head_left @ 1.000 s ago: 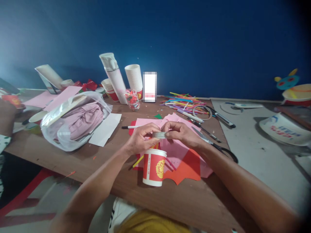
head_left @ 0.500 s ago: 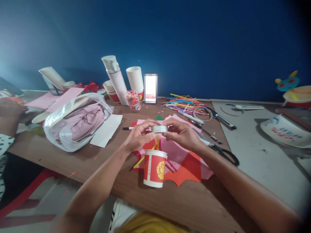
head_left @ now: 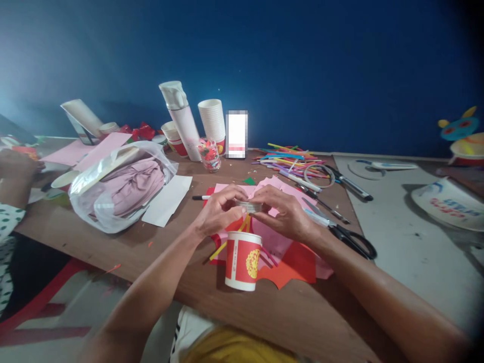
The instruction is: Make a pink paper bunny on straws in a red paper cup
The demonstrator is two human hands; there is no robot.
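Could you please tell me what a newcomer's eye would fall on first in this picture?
Probably the red-and-white paper cup, standing near the front edge of the table. Just beyond it, the left hand and right hand hold a small pale roll between them. Farther back, right of centre, thin bright sticks lie heaped before the deep blue wall.

Cup (head_left: 244, 262): paper, smooth.
Tape roll (head_left: 251, 207): plastic-looking, smooth.
Pink sheet (head_left: 278, 239): paper, matt.
Scissors (head_left: 336, 229): metal blades, smooth plastic-looking handles.
Straws (head_left: 289, 162): plastic-looking, smooth.
Bag (head_left: 83, 204): thin translucent plastic, glossy, crinkled.
Cloth (head_left: 132, 186) inside: matt, creased.
Flask (head_left: 185, 123): smooth, faintly glossy.
Counter (head_left: 202, 282): wood-look, smooth, matt.
Wall (head_left: 302, 65): smooth, largely matt.
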